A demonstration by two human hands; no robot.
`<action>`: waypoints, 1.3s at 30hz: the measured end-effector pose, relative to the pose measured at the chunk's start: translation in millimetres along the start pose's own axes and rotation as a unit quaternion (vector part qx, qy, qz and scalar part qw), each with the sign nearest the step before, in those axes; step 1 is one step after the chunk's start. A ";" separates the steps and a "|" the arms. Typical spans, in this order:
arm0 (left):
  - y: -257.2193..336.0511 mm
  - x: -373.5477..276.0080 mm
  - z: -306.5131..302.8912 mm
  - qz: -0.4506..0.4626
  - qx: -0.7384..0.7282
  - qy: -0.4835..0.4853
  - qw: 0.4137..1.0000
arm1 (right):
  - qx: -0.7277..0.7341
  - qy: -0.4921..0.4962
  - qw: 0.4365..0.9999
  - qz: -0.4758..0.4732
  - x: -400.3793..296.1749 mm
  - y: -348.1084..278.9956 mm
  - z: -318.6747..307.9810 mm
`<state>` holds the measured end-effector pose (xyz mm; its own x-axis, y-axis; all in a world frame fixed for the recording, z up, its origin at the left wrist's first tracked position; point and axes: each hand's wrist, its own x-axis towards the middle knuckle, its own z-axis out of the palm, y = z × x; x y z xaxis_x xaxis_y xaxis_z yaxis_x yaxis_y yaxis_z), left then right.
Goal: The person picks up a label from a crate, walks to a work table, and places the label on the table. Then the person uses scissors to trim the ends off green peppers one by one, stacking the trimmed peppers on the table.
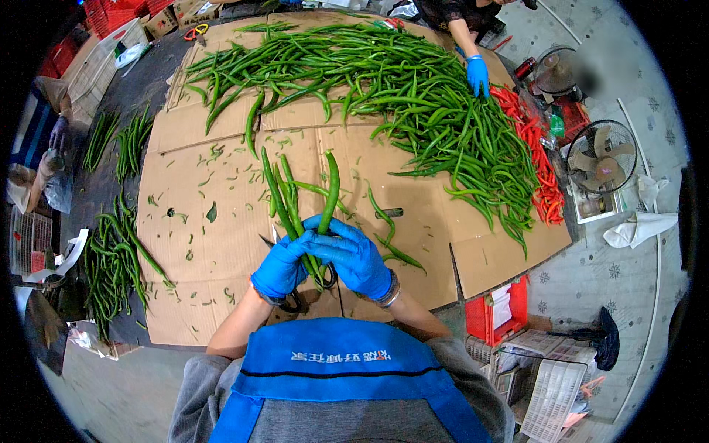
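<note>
Several long green chili peppers (281, 202) stand upright as a loose bunch in my blue-gloved left hand (281, 266). My right hand (354, 257), also gloved, meets it and grips a curved green pepper (332, 188) beside the bunch. The lower ends of the peppers poke out between both palms. Beneath my hands is a pair of scissors (293, 303); its blade tips and black handle loops show, the middle is hidden. Loose peppers (392, 224) lie on the cardboard (216, 260) just right of my hands.
A big heap of green peppers (454, 119) curves along the far and right side, edged by red peppers (534, 155). A co-worker's gloved hand (477, 76) touches the heap. Pepper bundles (133, 145) and a pile (113, 266) lie left. Another person's hands (52, 149) are there. A fan (602, 155) stands right.
</note>
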<state>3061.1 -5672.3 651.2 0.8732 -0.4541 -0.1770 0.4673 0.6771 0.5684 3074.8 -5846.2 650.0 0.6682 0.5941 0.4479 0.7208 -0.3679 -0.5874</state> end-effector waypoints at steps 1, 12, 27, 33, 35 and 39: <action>-0.1 0.2 0.1 0.007 0.020 0.010 1.000 | 0.011 0.011 1.000 0.007 1.9 -2.8 -2.3; 86.3 -56.4 -80.1 0.149 0.235 0.370 0.886 | 0.083 0.264 0.935 0.223 -33.9 -2.3 -14.5; 194.5 -171.4 -147.8 0.392 0.286 0.505 0.713 | -0.111 0.216 0.906 0.346 -68.6 88.3 -52.7; 137.5 -60.1 -81.2 0.229 0.431 0.280 0.826 | -0.358 0.071 0.864 0.348 -32.3 142.2 -95.3; 115.3 -27.8 -57.9 0.139 0.273 0.201 0.930 | -0.417 0.057 0.853 0.308 -32.5 179.8 -90.0; 75.8 10.5 -26.1 0.061 0.192 0.122 0.972 | -0.417 0.099 0.880 0.206 -24.1 196.3 -83.5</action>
<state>3109.3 -5610.6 671.5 0.9476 -0.2015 -0.2480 0.3131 0.4308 0.8464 3215.6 -5992.4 580.1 0.8641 0.1819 0.4692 0.2397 -0.9686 -0.0659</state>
